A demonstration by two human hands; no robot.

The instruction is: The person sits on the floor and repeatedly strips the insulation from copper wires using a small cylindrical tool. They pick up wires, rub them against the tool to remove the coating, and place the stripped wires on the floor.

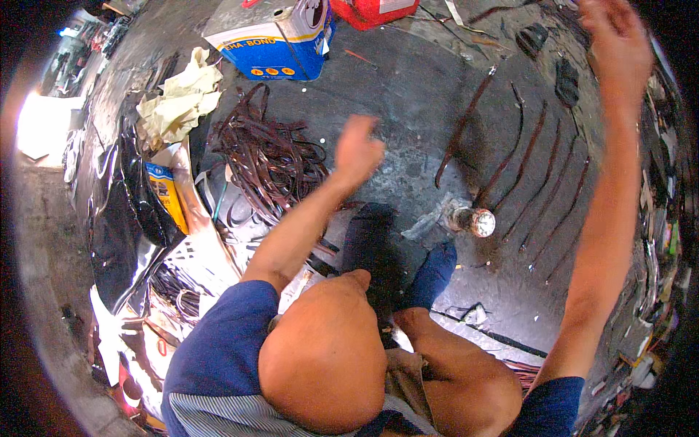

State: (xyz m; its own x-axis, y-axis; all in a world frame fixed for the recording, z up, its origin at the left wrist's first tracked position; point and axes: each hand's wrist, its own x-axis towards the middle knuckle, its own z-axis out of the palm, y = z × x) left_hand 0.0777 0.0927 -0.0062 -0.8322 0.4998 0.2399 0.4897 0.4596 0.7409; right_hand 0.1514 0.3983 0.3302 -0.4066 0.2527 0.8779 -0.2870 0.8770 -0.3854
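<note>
My left hand [358, 149] hovers over the dark floor just right of a tangled pile of dark brown strips [268, 162]; its fingers look loosely curled and I see nothing in it. My right hand [617, 36] is raised far out at the upper right, blurred, above a row of several long brown strips [526, 169] laid side by side on the floor. Whether it holds anything is unclear. My bare knees and a blue cloth [431, 275] are at the bottom centre.
A blue and white carton [271, 38] and a red container [370, 10] stand at the far edge. Crumpled yellow cloth [179, 96] lies left of the pile. A small round tin [480, 222] sits on plastic near the laid strips. Black plastic and a white basket [195, 258] are at left.
</note>
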